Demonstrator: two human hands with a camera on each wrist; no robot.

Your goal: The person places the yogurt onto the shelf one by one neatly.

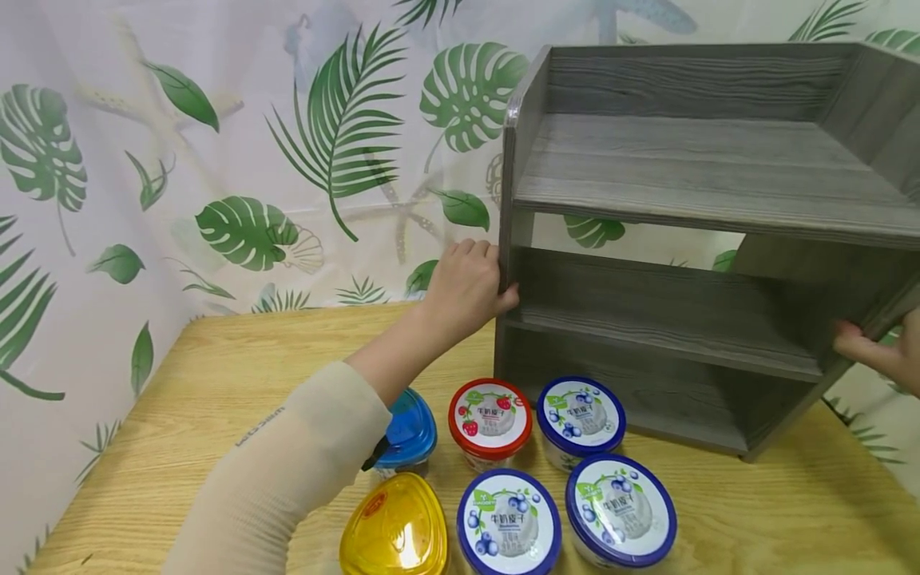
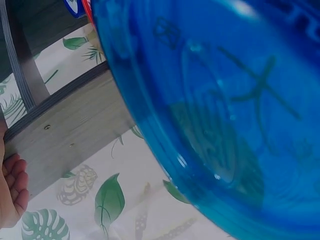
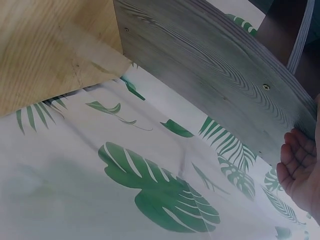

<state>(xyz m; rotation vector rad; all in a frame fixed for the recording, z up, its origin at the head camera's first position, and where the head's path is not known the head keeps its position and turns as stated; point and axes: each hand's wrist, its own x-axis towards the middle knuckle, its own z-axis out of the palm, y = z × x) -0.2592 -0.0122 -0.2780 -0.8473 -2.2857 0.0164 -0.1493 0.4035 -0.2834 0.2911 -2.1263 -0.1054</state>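
A grey wood-grain tabletop shelf unit point(image 1: 690, 172) stands upright on the right of the table in the head view. My left hand point(image 1: 465, 283) grips the front edge of its left side panel, thumb in front and fingers along the outer face. On the opposite side, my right hand point(image 1: 887, 347) holds the right panel, partly cut off by the frame edge. The right wrist view shows the curled fingers point(image 3: 292, 155) against that panel's outer face. The shelf's boards carry nothing.
Before the shelf are a red-lidded tub point(image 1: 491, 419) and several blue-lidded tubs point(image 1: 509, 523). A yellow-lidded container point(image 1: 395, 527) and a blue-lidded one point(image 1: 413, 435) sit near my left forearm. The blue lid point(image 2: 225, 115) fills much of the left wrist view. A leaf-print curtain point(image 1: 244, 144) hangs behind.
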